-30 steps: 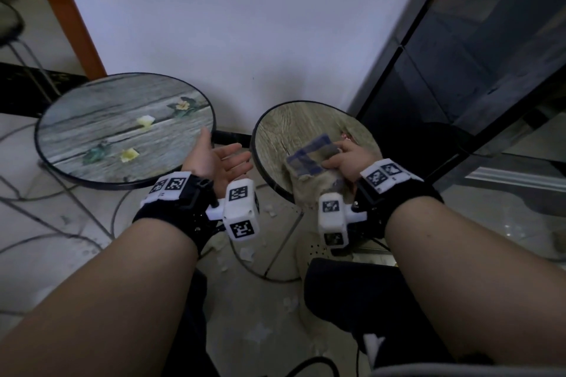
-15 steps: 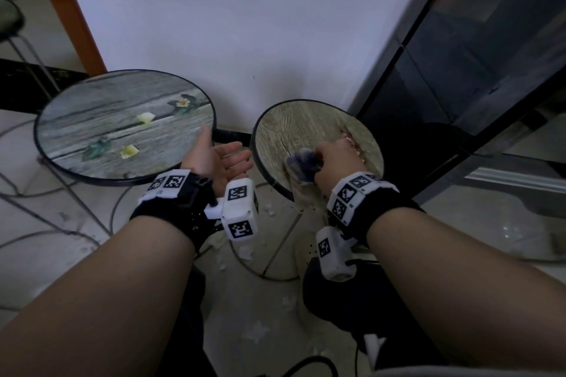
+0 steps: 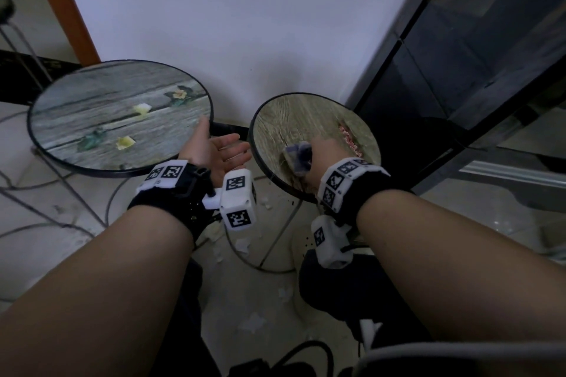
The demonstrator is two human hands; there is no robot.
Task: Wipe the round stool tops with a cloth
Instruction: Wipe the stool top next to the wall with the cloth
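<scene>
The cloth (image 3: 298, 154), a bunched blue-grey wad, sat on the near half of the right stool top (image 3: 306, 119), a round wood-grain surface with a dark rim; crumpled as it was, no long axis or direction could be made out. The right hand (image 3: 324, 151) pressed down on it with fingers curled around the wad, the grip holding the cloth against the surface. A small pinkish patch (image 3: 347, 139) lay on the same top just right of the hand. To the left stood the larger left stool top (image 3: 92, 107), grey plank-patterned, with printed yellow petals and green leaves; its near right rim was just beside the left hand (image 3: 214, 151), which hovered palm up between the two tops, its grip loose and wide, holding nothing. Both wrists wore black bands carrying white blocks (image 3: 237, 199) printed with square black-and-white marker codes; no readable words showed on them. Thin wire legs (image 3: 275, 239) ran down beneath the tops to a pale tiled floor (image 3: 36, 223) scattered with white scraps. A white wall (image 3: 229, 24) rose at the far side, an orange wooden post (image 3: 61, 3) at far left, and a dark glass-fronted cabinet (image 3: 474, 55) stood close on the right.
</scene>
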